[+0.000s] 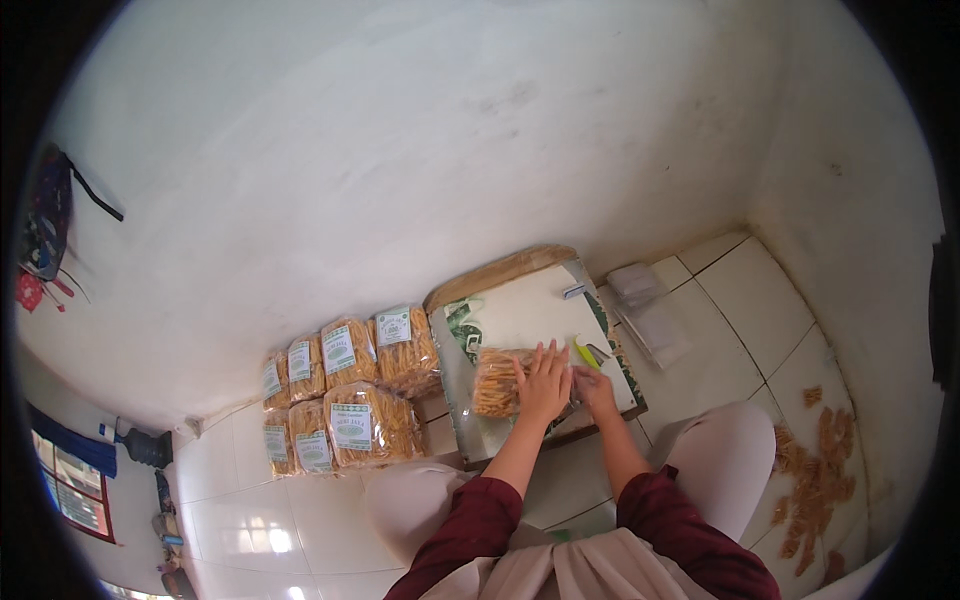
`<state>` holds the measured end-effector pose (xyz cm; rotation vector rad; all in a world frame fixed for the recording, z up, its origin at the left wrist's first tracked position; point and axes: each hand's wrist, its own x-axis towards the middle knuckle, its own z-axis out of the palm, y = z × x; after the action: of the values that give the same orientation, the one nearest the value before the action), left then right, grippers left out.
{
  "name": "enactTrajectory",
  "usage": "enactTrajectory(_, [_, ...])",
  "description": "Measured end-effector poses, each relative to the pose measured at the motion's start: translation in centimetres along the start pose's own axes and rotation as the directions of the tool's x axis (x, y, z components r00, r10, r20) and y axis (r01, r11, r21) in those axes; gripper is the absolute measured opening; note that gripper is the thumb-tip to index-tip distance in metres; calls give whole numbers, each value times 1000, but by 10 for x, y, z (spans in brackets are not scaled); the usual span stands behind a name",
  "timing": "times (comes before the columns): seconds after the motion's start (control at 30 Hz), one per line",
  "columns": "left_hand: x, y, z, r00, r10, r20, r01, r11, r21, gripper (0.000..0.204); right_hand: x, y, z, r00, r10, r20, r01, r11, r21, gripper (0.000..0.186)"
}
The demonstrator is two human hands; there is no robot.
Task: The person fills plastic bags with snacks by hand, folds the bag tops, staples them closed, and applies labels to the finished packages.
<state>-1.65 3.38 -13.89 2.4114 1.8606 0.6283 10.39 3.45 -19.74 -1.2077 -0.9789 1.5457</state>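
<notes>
On a flat board (pixel 519 305) lined with white and green lies a clear plastic bag of golden stick-shaped snacks (pixel 494 384). My left hand (pixel 541 388) rests palm-down on the bag with fingers stretched out and apart. My right hand (pixel 595 395) is closed on the bag's right end, its fingertips partly hidden. A lime-green and dark tool (pixel 586 354) lies just beyond my hands, and a small grey-blue object (pixel 574 291) sits near the board's upper right corner.
Several labelled snack bags (pixel 352 428) stand stacked left of the board. Stacked clear plastic packaging (pixel 635 285) lies to its right by the wall. Loose snacks (pixel 832 440) are scattered on the tiled floor (pixel 707 317) at far right. My legs (pixel 725 455) flank the board's near side.
</notes>
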Motion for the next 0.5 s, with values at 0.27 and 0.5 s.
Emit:
enactTrajectory(0.27, [1, -7, -2, 989, -34, 144, 37, 999, -20, 44, 2, -33, -36, 990, 121, 70, -93, 945, -315, 24])
enactTrajectory(0.5, [19, -4, -32, 967, -210, 141, 221, 973, -62, 51, 36, -52, -107, 506, 71, -859, 268, 934, 235, 19])
